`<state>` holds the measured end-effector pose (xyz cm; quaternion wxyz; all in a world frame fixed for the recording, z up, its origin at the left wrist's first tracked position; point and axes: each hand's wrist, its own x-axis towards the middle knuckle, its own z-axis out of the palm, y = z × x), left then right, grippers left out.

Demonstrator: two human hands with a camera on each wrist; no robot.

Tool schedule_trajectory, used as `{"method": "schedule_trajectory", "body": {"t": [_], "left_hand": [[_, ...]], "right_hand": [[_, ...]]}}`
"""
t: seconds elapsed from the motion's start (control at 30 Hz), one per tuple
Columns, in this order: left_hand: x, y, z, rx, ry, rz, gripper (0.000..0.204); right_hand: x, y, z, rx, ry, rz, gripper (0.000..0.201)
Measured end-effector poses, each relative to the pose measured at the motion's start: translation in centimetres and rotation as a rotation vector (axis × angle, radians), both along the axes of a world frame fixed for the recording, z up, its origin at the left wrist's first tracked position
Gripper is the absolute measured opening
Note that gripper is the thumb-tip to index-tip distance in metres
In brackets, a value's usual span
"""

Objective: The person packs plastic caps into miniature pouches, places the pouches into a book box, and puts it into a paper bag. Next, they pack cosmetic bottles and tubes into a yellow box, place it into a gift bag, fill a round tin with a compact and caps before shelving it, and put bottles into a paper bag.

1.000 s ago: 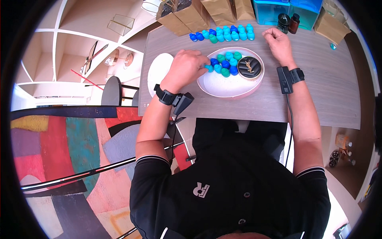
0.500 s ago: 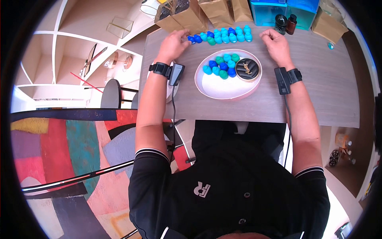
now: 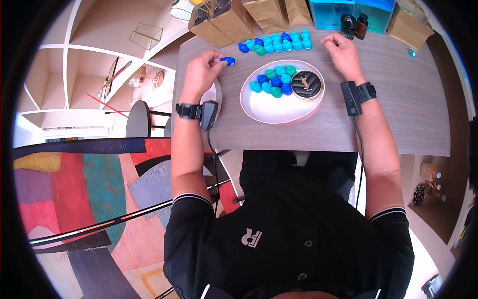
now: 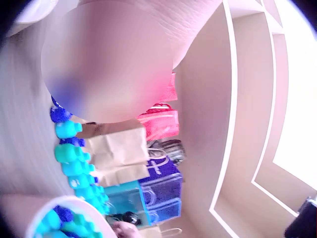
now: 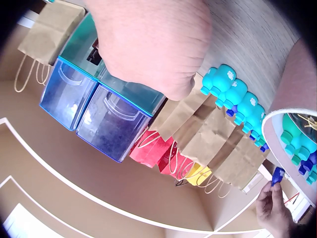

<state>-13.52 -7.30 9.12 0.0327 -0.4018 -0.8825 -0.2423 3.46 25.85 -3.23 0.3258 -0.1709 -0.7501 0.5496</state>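
Note:
My left hand (image 3: 203, 74) pinches a small dark blue bottle (image 3: 228, 61) between thumb and fingertips, over the table's left part. The right wrist view also catches this blue bottle (image 5: 278, 176) in the fingers. In the left wrist view the hand is blurred. My right hand (image 3: 343, 56) rests at the back right of the table, its fingers loosely curled and holding nothing. A row of small turquoise, blue and green bottles (image 3: 287, 46) stands between the hands. Nearer lies an oval pale pink tray (image 3: 276, 110) holding more such bottles (image 3: 275, 81) and a round black compact (image 3: 305, 84).
Brown paper bags (image 3: 231, 25) and blue clear boxes (image 3: 332, 15) line the back. Beside my right hand stand a black jar (image 3: 347, 26) and a dark brown bottle (image 3: 362, 26). A white round lid (image 3: 213, 102) lies partly under my left wrist.
My left hand went from the tray's left edge to the left end of the bottle row, then drew back toward me with a dark blue bottle. The right hand stayed put.

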Motion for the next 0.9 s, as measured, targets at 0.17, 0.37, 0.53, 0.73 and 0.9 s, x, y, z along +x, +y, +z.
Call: {"method": "schedule_trajectory", "body": {"t": [0.17, 0.37, 0.53, 0.73, 0.9], "left_hand": [[5.7, -1.3, 2.7, -0.018, -0.060, -0.176, 0.018], [7.3, -0.2, 1.3, -0.241, 0.068, -0.443, 0.017], [6.8, 0.3, -0.2, -0.272, 0.168, -0.457, 0.018], [6.5, 1.0, 1.3, -0.263, 0.082, -0.348, 0.017], [1.4, 2.6, 0.1, -0.120, 0.161, -0.175, 0.021]], "right_hand": [[-0.2, 0.3, -0.2, -0.078, 0.013, 0.037, 0.019], [0.0, 0.3, -0.1, -0.050, -0.008, 0.022, 0.019], [0.0, 0.3, 0.0, -0.062, -0.007, 0.030, 0.020], [0.0, 0.4, 0.1, -0.032, -0.028, 0.001, 0.021], [-0.2, 0.2, -0.2, -0.063, -0.003, 0.026, 0.021]]}}
